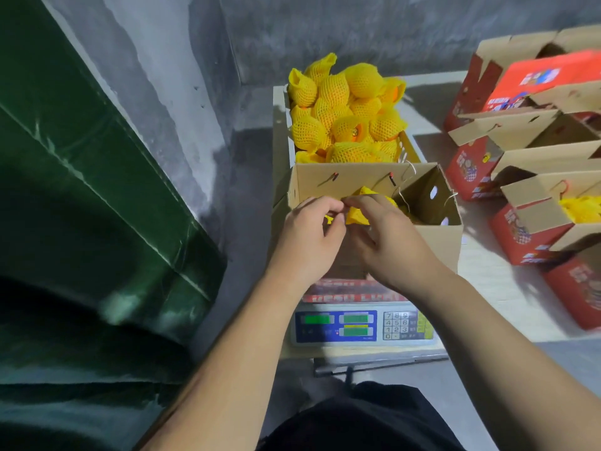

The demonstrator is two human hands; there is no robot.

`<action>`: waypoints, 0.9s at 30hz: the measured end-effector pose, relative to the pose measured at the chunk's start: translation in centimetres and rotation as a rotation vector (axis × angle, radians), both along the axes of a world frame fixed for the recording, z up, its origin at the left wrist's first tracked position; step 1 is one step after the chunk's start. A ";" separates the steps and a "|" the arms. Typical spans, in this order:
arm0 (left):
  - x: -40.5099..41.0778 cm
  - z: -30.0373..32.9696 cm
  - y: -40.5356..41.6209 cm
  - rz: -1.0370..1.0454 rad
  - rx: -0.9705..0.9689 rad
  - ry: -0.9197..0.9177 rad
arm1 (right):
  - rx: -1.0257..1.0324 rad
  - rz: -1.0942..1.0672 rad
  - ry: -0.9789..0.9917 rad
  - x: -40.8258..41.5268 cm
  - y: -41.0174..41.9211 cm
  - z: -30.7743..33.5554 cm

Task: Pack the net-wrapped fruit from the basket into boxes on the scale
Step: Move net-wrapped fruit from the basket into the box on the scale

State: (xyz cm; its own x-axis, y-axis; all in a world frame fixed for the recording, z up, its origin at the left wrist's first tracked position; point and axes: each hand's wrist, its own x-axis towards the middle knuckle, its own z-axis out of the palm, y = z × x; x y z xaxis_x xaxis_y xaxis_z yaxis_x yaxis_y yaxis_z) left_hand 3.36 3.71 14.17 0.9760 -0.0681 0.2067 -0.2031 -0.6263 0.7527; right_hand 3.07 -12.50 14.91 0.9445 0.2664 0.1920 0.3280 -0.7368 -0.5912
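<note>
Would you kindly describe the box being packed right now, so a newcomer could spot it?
Find the grey scale with green displays. The open cardboard box sits on it, both hands inside. Unlike the red-printed boxes to the right, it is the only one on the scale.

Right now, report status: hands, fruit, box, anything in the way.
Left hand and right hand both pinching yellow net-wrapped fruit at the open box on the scale. Basket behind piled full. Nothing in the way.

green tarpaulin (97, 177) slopes down the left side | grey concrete wall (357, 30) at the back | white table (494, 281) on the right | grey floor (247, 177) between
</note>
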 end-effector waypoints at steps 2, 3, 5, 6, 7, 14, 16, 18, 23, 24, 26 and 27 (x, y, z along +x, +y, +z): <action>1.8 0.2 -0.9 0.002 -0.029 -0.003 | -0.002 0.003 0.003 2.0 -1.0 0.2; 2.8 0.3 -1.4 0.006 -0.041 -0.003 | -0.001 0.001 0.003 3.2 -1.6 0.4; 4.7 0.5 -2.2 0.024 -0.066 0.011 | -0.001 -0.017 -0.009 6.0 -2.8 0.6; 5.5 0.5 -2.6 0.038 -0.074 0.020 | -0.004 -0.028 -0.020 7.6 -3.5 0.6; 6.4 0.5 -3.0 0.052 -0.074 0.025 | -0.009 -0.040 -0.024 9.5 -4.0 0.6; 10.3 0.1 -5.1 0.153 0.001 0.089 | -0.251 -0.009 0.282 23.5 -2.7 -1.2; 10.6 -0.2 -5.3 0.166 0.028 0.119 | -0.384 0.041 0.431 25.1 -1.7 -2.4; 10.6 -0.5 -5.3 0.169 0.034 0.143 | -0.493 0.012 0.474 26.0 -1.1 -3.5; 11.0 -0.6 -5.0 0.203 -0.159 0.201 | -0.413 -0.151 0.330 25.7 -0.8 -2.9; 11.2 -0.4 -4.9 0.227 -0.241 0.188 | -0.332 -0.172 0.304 25.4 -0.8 -2.1; 11.5 0.1 -5.1 0.272 -0.408 0.154 | -0.033 -0.129 0.302 24.4 -0.9 -0.4; 11.6 0.6 -5.3 0.295 -0.505 0.155 | 0.186 -0.077 0.342 23.6 -0.9 0.6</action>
State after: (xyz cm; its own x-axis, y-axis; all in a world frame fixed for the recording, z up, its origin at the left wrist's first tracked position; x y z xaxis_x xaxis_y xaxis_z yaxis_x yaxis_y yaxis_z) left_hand 14.97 -1.59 14.81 0.9600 0.2798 -0.0037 0.0611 -0.1965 0.9786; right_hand 26.68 -13.35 15.47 0.9783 0.1822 -0.0984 0.0370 -0.6213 -0.7827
